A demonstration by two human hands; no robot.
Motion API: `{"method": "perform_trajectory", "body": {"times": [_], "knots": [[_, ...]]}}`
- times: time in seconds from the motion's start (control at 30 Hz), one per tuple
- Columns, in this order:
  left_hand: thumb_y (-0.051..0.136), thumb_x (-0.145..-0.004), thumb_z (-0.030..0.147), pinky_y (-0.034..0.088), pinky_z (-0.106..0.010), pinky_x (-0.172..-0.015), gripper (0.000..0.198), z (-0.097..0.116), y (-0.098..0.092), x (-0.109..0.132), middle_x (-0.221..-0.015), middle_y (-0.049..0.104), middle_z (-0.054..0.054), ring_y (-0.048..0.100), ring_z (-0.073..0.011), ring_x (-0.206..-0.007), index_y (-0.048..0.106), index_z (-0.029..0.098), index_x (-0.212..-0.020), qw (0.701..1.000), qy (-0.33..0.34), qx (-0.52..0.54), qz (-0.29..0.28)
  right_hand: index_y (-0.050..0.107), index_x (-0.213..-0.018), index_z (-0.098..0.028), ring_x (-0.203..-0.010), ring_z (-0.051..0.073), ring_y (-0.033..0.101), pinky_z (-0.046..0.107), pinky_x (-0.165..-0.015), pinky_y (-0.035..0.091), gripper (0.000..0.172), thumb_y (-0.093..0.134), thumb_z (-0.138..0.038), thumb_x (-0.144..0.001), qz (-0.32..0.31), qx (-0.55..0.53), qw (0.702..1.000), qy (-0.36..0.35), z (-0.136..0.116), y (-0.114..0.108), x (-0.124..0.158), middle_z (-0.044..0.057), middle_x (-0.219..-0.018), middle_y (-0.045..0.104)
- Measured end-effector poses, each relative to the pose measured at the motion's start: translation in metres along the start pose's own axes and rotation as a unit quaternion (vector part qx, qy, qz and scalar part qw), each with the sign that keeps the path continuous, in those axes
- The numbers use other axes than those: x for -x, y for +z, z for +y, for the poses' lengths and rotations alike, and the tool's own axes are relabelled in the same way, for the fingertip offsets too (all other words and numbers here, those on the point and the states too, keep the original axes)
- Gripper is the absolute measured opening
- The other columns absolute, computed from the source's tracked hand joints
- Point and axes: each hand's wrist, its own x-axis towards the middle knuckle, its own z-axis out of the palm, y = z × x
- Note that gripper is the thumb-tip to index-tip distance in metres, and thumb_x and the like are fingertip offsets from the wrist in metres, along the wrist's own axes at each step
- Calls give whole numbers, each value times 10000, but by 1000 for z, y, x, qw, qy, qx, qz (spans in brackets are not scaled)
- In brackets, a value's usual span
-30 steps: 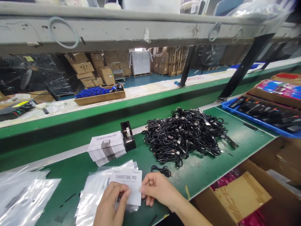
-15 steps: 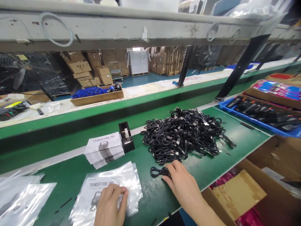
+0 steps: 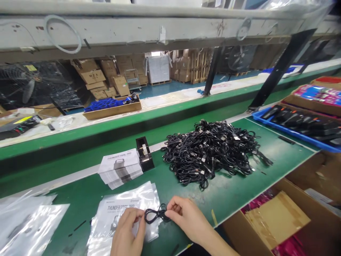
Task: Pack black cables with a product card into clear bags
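Note:
My right hand [image 3: 183, 217] pinches one end of a small black coiled cable [image 3: 151, 217], bundled in loops. The fingers of my left hand [image 3: 130, 227] close at the cable's other end, where a loop meets the thumb and forefinger. Beneath the left hand lies a stack of clear plastic bags [image 3: 106, 208], with a printed THUNDER TRAIL PRO sheet showing in the top one. The cable hangs over the right edge of these bags. Beyond my right hand spreads a large pile of similar black cables [image 3: 210, 153].
Behind the bags stand a stack of printed leaflets [image 3: 119, 170] and a black tape dispenser [image 3: 145, 154]. More plastic bags [image 3: 45, 224] lie at left. A blue tray [image 3: 295, 129] of black devices sits at right, above an open cardboard box [image 3: 231, 227]. A green ledge runs along the back.
My right hand has carried the cable left, from bare tabletop beside the pile to the bags and my left hand. The left hand stays over the bags. The view has shifted slightly.

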Motion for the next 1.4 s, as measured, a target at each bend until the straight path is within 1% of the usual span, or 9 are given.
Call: {"method": "perform_trajectory", "body": {"times": [0.23,0.5,0.67,0.77,0.93,1.1,1.23,1.3,1.4], "knots": [[495,-773,397,395,-318,-738,176,8,-5,-1,-825,520,-17,511,-193,-800,549,232,-746,998,-12,54,3,608,-678,-196,-604,120,561,203,-574,386,96,538,-187,-742,38,87,995,-38,-16,-3,1,-11,-652,623],[518,-763,381,348,-295,-747,151,26,-8,1,-787,480,6,490,-179,-781,579,244,-744,995,7,92,40,658,-705,-190,-620,116,555,197,-584,360,142,519,-168,-727,7,92,991,-94,-40,27,-17,-6,-688,661],[543,-711,464,361,-283,-742,219,36,-45,-11,-820,499,10,483,-176,-784,572,248,-708,989,-39,81,114,648,-654,-149,-524,84,465,179,-454,280,380,359,-292,-855,-133,65,975,-167,-75,26,-36,-15,-572,593],[559,-668,514,343,-318,-798,276,37,-73,-16,-831,514,13,488,-187,-811,558,240,-708,975,-81,103,178,658,-710,-173,-575,88,505,172,-495,311,285,511,-406,-783,-185,96,950,-231,-110,23,-48,-29,-631,621],[533,-684,568,299,-395,-929,378,17,-107,-19,-980,562,-9,485,-229,-1003,552,257,-897,940,-125,205,241,647,-717,-187,-660,95,552,172,-566,346,149,609,-329,-739,-217,156,898,-349,-169,23,-58,-37,-713,656],[419,-777,562,286,-373,-981,497,-12,-113,-24,-1192,527,-42,438,-217,-1138,440,267,-1175,916,-113,369,108,650,-742,-174,-621,75,533,163,-565,354,134,593,-294,-763,-279,184,851,-404,-197,20,-57,-46,-680,629],[497,-761,515,423,-335,-814,489,-19,-104,-22,-933,641,-51,570,-205,-891,492,201,-1134,877,-103,466,-44,663,-748,-180,-659,72,539,150,-585,371,122,602,-286,-757,-328,173,827,-423,-194,13,-54,-40,-709,614],[600,-726,424,446,-269,-678,335,-18,-98,-20,-730,627,1,570,-149,-697,571,190,-963,872,-120,473,-49,664,-732,-177,-717,75,552,152,-636,395,131,593,-283,-763,-325,156,836,-413,-183,7,-52,-12,-863,613],[639,-704,382,397,-188,-532,216,-15,-88,-17,-564,534,63,477,-75,-521,580,183,-763,871,-146,469,-2,616,-981,-208,-823,105,559,192,-701,432,275,621,-320,-730,-256,88,898,-346,-154,0,-45,33,-1114,531]]}}
